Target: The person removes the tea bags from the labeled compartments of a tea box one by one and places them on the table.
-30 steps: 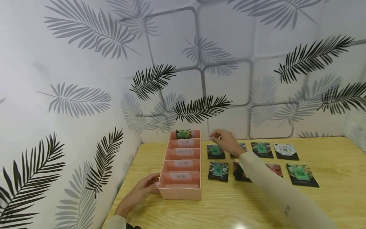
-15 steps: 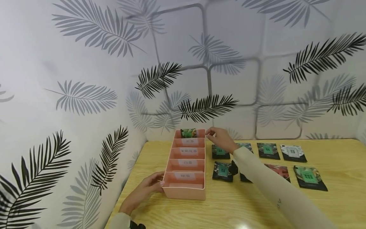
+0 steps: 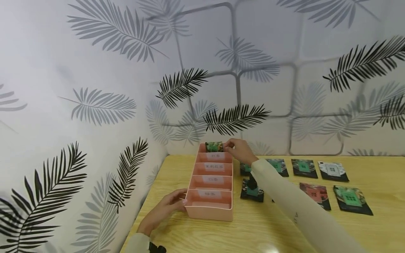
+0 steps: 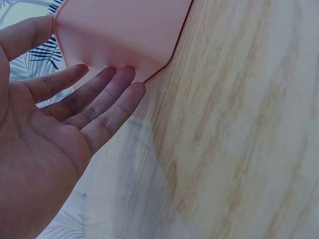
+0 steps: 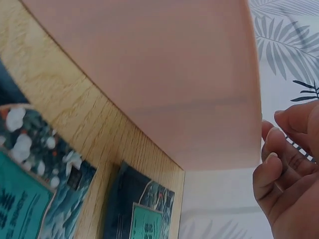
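Observation:
My left hand [image 3: 169,209] lies at the front left corner of a long pink divided box [image 3: 210,213]. In the left wrist view, its fingers [image 4: 112,114] are nearly straight with tips against the box's side wall, and the thumb is at the rim. My right hand [image 3: 238,150] is at the back right corner, fingertips right at the rim. The right wrist view shows that hand [image 5: 294,169] with loosely curled fingers and nothing between them. A green and black packet [image 3: 214,147] stands in the rearmost compartment, just left of the right fingertips.
White labels [image 3: 214,167] mark the dividers. Right of the box, packets lie in two rows on the wooden table, among them a white one [image 3: 333,170], a red one [image 3: 314,195] and a green one [image 3: 352,199]. A leaf-patterned wall [image 3: 265,88] stands behind.
My right hand has moved left, from above the back row of packets to the box's back right rim. The left hand has stayed at the box, while the whole view has shifted slightly.

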Tool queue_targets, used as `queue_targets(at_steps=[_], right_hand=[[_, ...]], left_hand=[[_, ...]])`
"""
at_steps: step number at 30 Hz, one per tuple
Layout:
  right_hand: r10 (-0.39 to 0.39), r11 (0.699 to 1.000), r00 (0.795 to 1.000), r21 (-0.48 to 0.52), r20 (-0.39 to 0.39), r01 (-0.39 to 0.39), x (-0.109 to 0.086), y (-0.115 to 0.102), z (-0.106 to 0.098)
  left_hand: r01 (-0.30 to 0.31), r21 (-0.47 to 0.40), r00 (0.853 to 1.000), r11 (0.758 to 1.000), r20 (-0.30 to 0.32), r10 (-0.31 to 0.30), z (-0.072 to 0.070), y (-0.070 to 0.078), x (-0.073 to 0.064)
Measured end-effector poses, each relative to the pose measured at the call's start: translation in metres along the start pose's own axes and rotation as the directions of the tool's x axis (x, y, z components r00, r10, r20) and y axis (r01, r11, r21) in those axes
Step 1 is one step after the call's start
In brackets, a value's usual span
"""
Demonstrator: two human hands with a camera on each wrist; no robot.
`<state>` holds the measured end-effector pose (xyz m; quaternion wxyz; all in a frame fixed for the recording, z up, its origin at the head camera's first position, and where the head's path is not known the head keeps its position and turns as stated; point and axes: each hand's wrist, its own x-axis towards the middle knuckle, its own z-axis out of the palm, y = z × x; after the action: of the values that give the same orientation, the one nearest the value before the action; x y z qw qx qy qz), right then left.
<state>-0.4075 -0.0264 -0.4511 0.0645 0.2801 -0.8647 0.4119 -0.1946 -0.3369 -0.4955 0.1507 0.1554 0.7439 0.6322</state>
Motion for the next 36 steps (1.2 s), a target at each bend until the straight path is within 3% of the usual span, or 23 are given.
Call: queue_targets(at_steps=[18, 27, 36], right_hand=[[0.092, 0.996, 0.994, -0.02, 0.051, -0.091, 0.024, 0.003, 0.013], [0.08, 0.992, 0.994, -0.101, 0.068, -0.073, 0.036, -0.005, 0.012], [0.155, 0.977, 0.985, -0.162, 0.073, -0.142, 0.043, -0.012, 0.02]], left_hand=[[0.003, -0.02, 1.0, 1.0, 0.008, -0.003, 0.0, 0.001, -0.002], [-0.034, -0.029, 0.999, 0.999, 0.002, 0.034, -0.002, -0.002, -0.003], [-0.048, -0.047, 0.999, 0.998, 0.009, 0.048, -0.003, -0.003, -0.002]])
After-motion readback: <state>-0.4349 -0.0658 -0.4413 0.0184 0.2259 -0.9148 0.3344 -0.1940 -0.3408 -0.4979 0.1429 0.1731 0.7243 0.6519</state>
